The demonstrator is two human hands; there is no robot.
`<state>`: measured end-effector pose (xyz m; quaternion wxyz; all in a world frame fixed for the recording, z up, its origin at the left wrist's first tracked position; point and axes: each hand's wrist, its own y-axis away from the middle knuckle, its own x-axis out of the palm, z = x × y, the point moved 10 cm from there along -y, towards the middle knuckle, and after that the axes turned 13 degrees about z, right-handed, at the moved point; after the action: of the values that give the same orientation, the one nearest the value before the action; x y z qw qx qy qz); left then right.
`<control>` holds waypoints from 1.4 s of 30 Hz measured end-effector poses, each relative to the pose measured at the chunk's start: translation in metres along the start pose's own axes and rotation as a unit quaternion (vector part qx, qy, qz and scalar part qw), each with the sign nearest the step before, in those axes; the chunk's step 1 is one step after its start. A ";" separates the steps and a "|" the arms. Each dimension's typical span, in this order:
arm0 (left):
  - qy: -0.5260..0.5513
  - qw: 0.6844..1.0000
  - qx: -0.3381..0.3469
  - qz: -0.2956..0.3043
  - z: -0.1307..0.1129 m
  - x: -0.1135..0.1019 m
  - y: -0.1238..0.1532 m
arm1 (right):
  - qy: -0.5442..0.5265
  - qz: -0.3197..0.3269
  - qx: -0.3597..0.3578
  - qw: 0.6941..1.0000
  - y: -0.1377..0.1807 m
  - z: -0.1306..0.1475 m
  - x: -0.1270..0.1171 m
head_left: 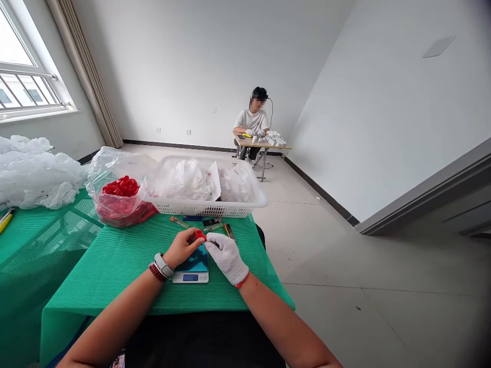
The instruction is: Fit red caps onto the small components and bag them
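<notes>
Where the hands meet: red cap [200,234], held in the air just above the scale, between both hands.
Left hand [182,248]: bare; grip closed, fingertips pressed on the cap's near side. Watch [163,265] and beaded band [157,272] on the wrist.
Right hand [226,258]: white knit glove [229,260]; grip closed, gloved fingertips against the cap's other side. Red cord [242,280] at the wrist.
Scale [191,277]: digital, teal top, on the desk below the hands; display lit, reading too small to tell.
Desk [115,271]: green mesh cover.
Far edge: small tools [213,225], one with a blue handle [193,217], lying just in front of the basket.
Basket [207,207]: white plastic, holding clear bags [184,181] and a paper sheet [214,181].
Beside basket: clear bag [118,217] of red caps, touching the basket's left end.
Further left: heap of plastic bags [34,174] on a second green desk [38,235].
Far wall: co-worker [252,120] seated at a separate desk [264,146], hands among white items [274,138].
</notes>
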<state>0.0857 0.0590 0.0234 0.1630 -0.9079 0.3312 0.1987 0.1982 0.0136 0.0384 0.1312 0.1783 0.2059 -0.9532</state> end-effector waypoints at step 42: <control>0.058 0.998 0.017 0.018 0.000 0.002 -0.001 | 0.054 0.036 -0.004 0.998 -0.001 0.002 0.003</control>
<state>0.0877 0.0593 0.0227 0.1551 -0.9090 0.3597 0.1426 0.1943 0.0130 0.0397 0.1547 0.2365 0.2095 -0.9361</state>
